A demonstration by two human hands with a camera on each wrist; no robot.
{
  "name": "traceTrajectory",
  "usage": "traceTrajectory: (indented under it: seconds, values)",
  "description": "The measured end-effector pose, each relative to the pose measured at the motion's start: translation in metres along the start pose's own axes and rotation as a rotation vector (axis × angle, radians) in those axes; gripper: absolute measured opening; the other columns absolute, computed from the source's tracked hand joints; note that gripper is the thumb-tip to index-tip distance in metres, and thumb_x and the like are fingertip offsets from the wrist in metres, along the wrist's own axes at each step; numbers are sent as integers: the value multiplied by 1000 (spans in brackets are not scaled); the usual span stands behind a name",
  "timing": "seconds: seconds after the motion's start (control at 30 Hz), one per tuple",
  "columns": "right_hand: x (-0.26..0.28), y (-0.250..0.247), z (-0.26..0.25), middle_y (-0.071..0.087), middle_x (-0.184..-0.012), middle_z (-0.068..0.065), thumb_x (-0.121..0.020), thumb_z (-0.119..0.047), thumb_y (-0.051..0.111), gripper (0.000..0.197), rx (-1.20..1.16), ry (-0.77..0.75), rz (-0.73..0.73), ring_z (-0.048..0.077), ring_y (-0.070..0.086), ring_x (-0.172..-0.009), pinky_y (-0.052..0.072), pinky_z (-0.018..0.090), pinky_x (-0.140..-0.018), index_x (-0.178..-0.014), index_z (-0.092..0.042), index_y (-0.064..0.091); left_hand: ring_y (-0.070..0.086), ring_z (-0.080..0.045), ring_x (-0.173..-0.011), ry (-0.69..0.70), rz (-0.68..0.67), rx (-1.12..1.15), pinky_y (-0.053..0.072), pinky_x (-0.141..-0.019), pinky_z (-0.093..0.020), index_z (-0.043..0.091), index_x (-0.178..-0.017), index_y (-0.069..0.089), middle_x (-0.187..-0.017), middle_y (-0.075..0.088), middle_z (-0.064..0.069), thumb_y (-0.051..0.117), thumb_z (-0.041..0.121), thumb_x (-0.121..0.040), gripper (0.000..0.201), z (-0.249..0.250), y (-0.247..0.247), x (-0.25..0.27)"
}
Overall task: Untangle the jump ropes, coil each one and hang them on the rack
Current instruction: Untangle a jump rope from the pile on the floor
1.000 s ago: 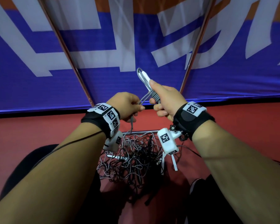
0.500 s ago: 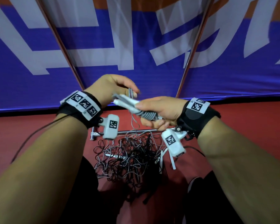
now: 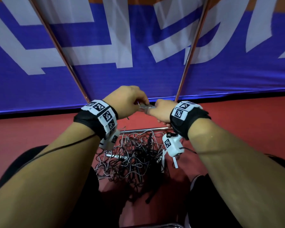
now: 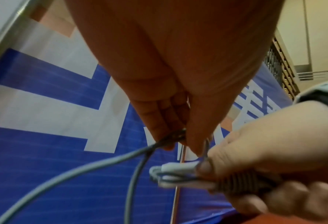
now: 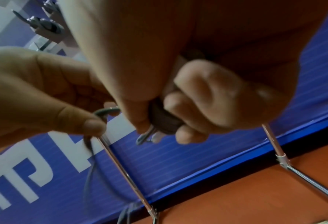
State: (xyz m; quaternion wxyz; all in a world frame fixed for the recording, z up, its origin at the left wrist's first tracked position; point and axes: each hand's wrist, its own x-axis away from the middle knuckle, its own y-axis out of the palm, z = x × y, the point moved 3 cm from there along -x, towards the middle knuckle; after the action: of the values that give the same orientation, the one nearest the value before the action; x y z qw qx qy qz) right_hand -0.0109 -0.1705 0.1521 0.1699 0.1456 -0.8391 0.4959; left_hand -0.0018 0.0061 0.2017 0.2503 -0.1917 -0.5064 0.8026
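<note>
Down on the smooth red floor (image 3: 39, 137), a tangled heap of thin grey, white and black jump ropes (image 3: 132, 160) sprawls near the middle. Just beyond it lies the chrome base bar of the metal rack (image 3: 146, 129), with a blue-and-white banner (image 3: 155, 79) standing at the far edge.

Sports hall; red floor (image 3: 39, 129); blue banner (image 3: 138, 79).
</note>
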Motion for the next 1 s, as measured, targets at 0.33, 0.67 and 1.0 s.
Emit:
traceTrajectory:
  seconds: [0.33,0.67,1.0]
  values:
    - [-4,-14,-6,73,-90,11,-100,-50,53,29,-224,-32,173,29,62,-62,58,42,-64,-109,-23,60,79,-20,-77,-412,-213,497,67,-78,-42,15,-114,68,-90,74,-8,70,10,-95,19,-3,26,9]
    - [5,-18,-13,73,-84,9,-97,-49,61,39,-302,-42,165,29,63,-59,55,40,-55,-109,-12,64,59,-12,-68,-411,-84,236,48,-69,-32,22,-80,72,-79,69,-4,78,49,-90,29,-18,10,6]
    - [4,-10,-15,66,-75,12,-90,-38,66,33,-401,-14,100,27,59,-51,49,35,-51,-105,-8,65,77,-23,-65,-479,-43,198,66,-65,-47,17,-93,70,-80,78,-4,52,17,-99,19,-16,16,5]
